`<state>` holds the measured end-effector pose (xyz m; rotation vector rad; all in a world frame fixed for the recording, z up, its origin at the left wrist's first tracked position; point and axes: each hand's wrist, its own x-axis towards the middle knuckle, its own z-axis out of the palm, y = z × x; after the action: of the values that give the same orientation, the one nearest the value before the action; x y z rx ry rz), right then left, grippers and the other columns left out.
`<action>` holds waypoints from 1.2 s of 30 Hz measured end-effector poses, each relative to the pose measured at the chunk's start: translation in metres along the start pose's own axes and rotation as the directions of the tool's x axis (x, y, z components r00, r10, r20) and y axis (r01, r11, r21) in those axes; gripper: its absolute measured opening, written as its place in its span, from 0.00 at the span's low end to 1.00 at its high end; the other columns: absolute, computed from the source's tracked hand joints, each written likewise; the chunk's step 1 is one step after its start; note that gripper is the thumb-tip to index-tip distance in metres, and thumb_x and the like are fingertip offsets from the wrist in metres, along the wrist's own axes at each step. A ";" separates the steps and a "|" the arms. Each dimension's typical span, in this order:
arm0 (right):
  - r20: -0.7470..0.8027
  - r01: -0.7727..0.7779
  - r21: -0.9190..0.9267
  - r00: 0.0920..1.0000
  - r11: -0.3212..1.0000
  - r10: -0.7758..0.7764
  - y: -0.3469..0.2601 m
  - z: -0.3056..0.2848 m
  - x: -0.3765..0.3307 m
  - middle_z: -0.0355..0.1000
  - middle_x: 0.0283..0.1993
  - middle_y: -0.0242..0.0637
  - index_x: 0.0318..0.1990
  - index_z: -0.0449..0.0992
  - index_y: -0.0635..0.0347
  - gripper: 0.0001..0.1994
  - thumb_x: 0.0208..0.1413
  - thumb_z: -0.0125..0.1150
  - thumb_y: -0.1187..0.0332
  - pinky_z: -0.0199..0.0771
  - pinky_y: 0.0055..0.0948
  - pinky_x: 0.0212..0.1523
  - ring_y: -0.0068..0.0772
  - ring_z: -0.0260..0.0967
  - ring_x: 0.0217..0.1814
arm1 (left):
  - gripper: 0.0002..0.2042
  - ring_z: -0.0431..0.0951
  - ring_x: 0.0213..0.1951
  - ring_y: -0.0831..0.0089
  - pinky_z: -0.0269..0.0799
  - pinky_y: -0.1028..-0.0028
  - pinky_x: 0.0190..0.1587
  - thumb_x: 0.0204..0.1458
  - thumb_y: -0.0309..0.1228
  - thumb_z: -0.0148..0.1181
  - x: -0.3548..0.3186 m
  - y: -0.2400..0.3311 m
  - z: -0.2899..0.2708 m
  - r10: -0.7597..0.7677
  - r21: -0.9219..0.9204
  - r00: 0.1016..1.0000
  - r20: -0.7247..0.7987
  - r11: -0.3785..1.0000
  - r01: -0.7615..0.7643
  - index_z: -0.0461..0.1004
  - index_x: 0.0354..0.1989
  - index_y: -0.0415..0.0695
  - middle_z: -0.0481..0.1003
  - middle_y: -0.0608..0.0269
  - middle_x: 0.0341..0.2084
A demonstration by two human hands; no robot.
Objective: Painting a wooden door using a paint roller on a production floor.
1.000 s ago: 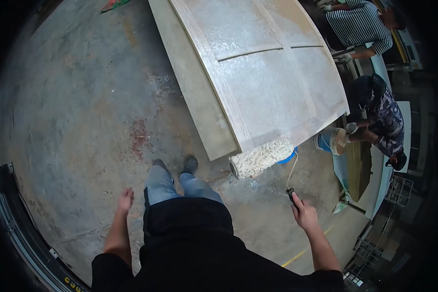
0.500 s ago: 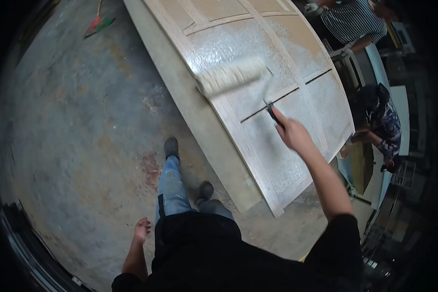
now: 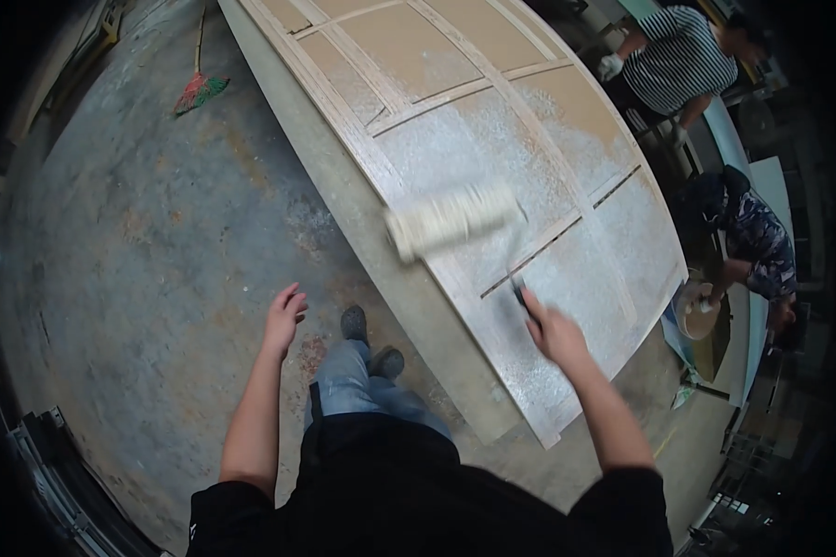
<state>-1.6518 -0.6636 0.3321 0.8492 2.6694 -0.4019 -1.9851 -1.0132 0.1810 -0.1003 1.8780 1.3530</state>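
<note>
My right hand (image 3: 557, 336) is wrapped round the black handle of a paint roller (image 3: 455, 221). Its thick cream sleeve, blurred by motion, lies over the left edge of a large board panel (image 3: 567, 269) with raised wooden strips. A whitish wet coat covers the panel's nearer part, while bare brown board shows farther off. Away from the panel, my left hand (image 3: 285, 320) hangs over the concrete floor, fingers apart and holding nothing.
Under the panel sits another pale board (image 3: 381, 251), jutting out on the left. A red and green broom (image 3: 200, 91) rests on the floor at the far left. Two people work at the right: one in a striped shirt (image 3: 687, 60), another beside a round bucket (image 3: 697, 311).
The roller and my right hand appear lower in the picture, as does the panel with the shifted view. My left hand has risen and come forward.
</note>
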 end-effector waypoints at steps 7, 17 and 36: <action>0.152 -0.061 -0.109 0.985 0.992 0.077 0.008 -0.031 -0.101 0.67 0.26 0.46 0.64 0.59 0.40 0.29 0.54 0.58 0.64 0.71 0.48 0.25 0.53 0.69 0.24 | 0.18 0.74 0.42 0.72 0.69 0.74 0.47 0.58 0.38 0.53 0.018 -0.091 -0.028 0.089 0.359 0.988 0.130 0.924 -0.130 0.71 0.52 0.40 0.76 0.56 0.42; -0.010 0.109 -0.062 0.994 0.992 -0.110 -0.109 -0.100 0.304 0.70 0.29 0.52 0.66 0.58 0.37 0.30 0.54 0.56 0.68 0.71 0.48 0.32 0.56 0.70 0.30 | 0.16 0.73 0.31 0.74 0.69 0.71 0.33 0.57 0.38 0.52 0.020 -0.143 -0.172 -0.570 0.159 0.818 -0.078 0.803 0.575 0.72 0.50 0.44 0.74 0.66 0.30; 0.023 0.128 -0.094 0.992 0.987 -0.127 -0.149 -0.089 0.316 0.70 0.33 0.49 0.67 0.53 0.35 0.32 0.55 0.56 0.63 0.73 0.49 0.30 0.54 0.71 0.29 | 0.19 0.73 0.37 0.76 0.69 0.75 0.38 0.59 0.40 0.51 0.172 0.039 -0.213 -0.216 0.108 0.971 -0.100 0.968 0.227 0.69 0.56 0.45 0.75 0.66 0.38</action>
<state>-2.0037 -0.5881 0.3208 0.6468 2.7120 -0.3066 -2.2378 -1.1093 0.1235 -0.3046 1.9510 1.0982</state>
